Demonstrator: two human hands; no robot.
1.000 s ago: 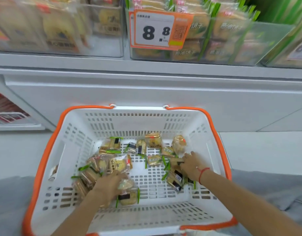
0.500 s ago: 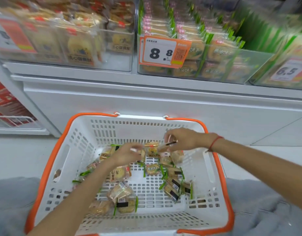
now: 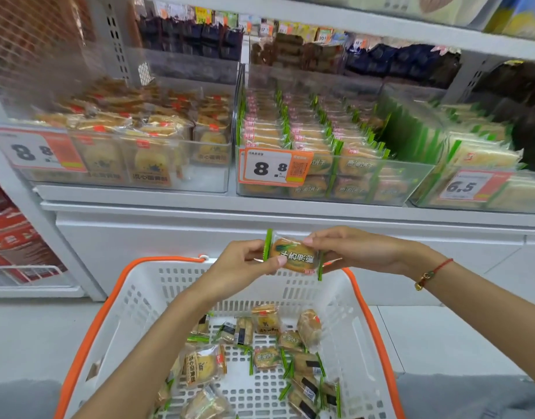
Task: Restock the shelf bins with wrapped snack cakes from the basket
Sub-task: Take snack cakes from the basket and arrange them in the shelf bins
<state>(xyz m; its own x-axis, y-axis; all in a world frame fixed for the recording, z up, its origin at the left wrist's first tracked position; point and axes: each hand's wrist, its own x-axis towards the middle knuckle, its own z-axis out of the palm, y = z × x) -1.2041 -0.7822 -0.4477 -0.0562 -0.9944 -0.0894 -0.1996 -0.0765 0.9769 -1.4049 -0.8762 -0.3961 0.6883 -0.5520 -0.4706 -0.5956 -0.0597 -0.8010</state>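
A green-edged wrapped snack cake (image 3: pixel 293 255) sits at the center of the frame, held up in the air above the far rim of the basket. Both hands share it. The left hand (image 3: pixel 245 264) pinches the wrapper's left sealed edge between thumb and curled fingers, and the right hand (image 3: pixel 354 251) pinches the right edge the same way. The printed label faces the camera upside down, so the 2-handed hold looks meant for turning or straightening the packet before shelving it.

Below, filling the lower half of the frame, the white basket (image 3: pixel 133 300) with an orange rim holds a scatter of more wrapped cakes, some with green edges, some with yellow and red printing.

Above, across the middle of the frame, clear shelf bins line a white shelf. The center bin (image 3: pixel 366 189), carrying an orange price tag (image 3: pixel 275 168) reading 8.8, is packed with neat rows of green-edged packets that appear to match the held one, so it is probably the destination. The bin at left (image 3: pixel 199 179) holds yellow-and-red packets. A red cord bracelet (image 3: pixel 435 272) circles the right wrist.
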